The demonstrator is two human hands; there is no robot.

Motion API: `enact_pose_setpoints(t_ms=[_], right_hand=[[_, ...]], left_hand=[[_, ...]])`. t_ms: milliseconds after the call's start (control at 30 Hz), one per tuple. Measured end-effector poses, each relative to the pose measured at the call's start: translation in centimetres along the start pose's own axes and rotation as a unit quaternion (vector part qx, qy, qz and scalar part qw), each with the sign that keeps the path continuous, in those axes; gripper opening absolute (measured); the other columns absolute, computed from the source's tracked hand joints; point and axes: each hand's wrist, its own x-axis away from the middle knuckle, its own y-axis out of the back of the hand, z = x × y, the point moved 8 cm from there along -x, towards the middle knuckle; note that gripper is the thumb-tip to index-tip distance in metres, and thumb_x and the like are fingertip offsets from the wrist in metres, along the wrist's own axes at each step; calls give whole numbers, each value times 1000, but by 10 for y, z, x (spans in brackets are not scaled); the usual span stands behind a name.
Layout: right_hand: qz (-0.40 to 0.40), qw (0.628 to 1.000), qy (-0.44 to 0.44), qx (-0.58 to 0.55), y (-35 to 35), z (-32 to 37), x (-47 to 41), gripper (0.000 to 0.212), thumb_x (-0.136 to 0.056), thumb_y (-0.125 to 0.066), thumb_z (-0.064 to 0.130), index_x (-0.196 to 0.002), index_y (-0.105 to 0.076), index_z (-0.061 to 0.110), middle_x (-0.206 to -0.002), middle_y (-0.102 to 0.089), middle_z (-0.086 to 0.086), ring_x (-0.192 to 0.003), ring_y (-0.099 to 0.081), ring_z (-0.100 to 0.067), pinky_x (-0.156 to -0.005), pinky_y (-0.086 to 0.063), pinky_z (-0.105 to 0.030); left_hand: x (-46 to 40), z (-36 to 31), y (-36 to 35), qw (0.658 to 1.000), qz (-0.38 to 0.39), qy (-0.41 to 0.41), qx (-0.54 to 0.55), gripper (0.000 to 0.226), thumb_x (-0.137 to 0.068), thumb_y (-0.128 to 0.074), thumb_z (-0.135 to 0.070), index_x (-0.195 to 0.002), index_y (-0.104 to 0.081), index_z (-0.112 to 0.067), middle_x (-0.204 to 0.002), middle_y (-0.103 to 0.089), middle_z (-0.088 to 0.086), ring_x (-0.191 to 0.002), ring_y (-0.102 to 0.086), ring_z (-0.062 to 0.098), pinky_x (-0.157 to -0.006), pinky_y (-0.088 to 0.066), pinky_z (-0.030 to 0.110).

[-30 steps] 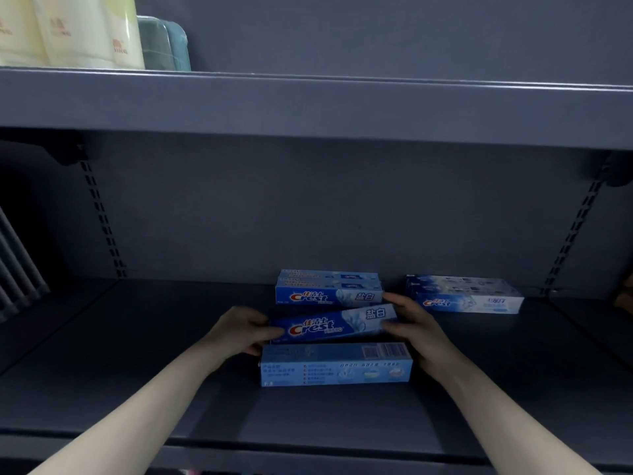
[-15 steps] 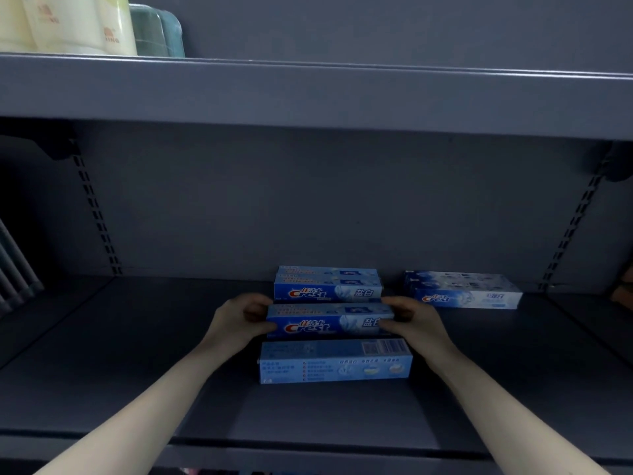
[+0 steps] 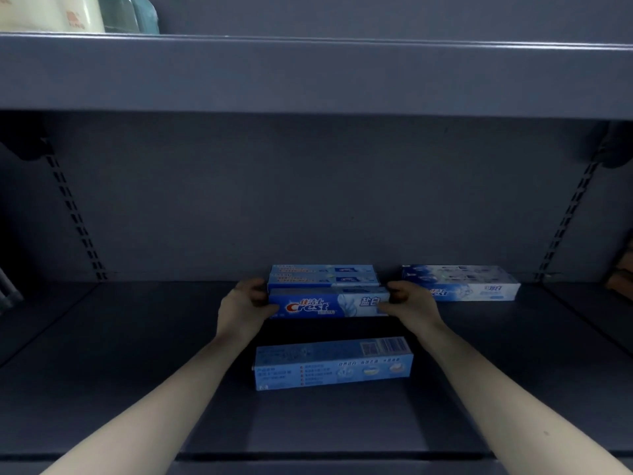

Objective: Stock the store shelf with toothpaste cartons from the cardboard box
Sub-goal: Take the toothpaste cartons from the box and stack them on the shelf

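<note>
A blue Crest toothpaste carton (image 3: 329,303) is held lengthwise between my hands, low over the grey shelf (image 3: 137,354). My left hand (image 3: 245,308) grips its left end and my right hand (image 3: 412,305) grips its right end. It sits right in front of a stack of two more cartons (image 3: 323,275) by the back wall. Another carton (image 3: 334,363) lies nearer to me with its printed back facing up. To the right rests a paler stack of cartons (image 3: 460,284). The cardboard box is out of view.
The upper shelf (image 3: 308,73) overhangs close above, carrying pale bottles (image 3: 51,12) and a teal pack (image 3: 132,15) at the top left. Slotted uprights (image 3: 77,221) run down the back wall on both sides. A brown object (image 3: 621,269) shows at the right edge.
Both hands pushed the held carton away from me, from just above the near carton to right against the back stack, and levelled it out.
</note>
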Motion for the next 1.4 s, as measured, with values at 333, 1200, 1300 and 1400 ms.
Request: enact_pose_setpoints(t_ms=[333, 1200, 1300, 1400], right_hand=[[-2, 999, 15, 29, -4, 2, -2, 55, -72, -75, -1, -123, -57, 5, -111, -63, -5, -98, -55, -12, -88, -45, -24], [42, 997, -60, -25, 25, -19, 53, 16, -90, -59, 28, -92, -68, 15, -72, -60, -5, -51, -52, -14, -44, -37, -23], [65, 996, -64, -8, 20, -11, 62, 23, -91, -56, 33, -93, -67, 13, -75, -64, -8, -53, -55, -15, -46, -39, -24], [79, 994, -75, -1, 15, -5, 69, 28, -91, -53, 40, -94, -66, 15, -74, -68, -8, -56, -58, -16, -47, -42, -24]], left_hand=[[-6, 2, -6, 999, -20, -21, 18, 45, -74, -73, 2, -113, -58, -11, -95, -62, -3, -82, -58, 7, -64, -40, 9], [50, 18, 19, 971, 143, 119, -147, 47, -93, -34, -58, -111, -55, -19, -89, -62, 1, -76, -59, 16, -61, -43, 25], [64, 12, 20, 964, 162, 125, -169, 49, -90, -29, -64, -97, -53, -23, -82, -64, -1, -67, -60, 14, -53, -41, 23], [73, 9, 18, 966, 167, 121, -157, 52, -88, -29, -68, -89, -56, -24, -81, -66, -1, -66, -63, 14, -53, -45, 22]])
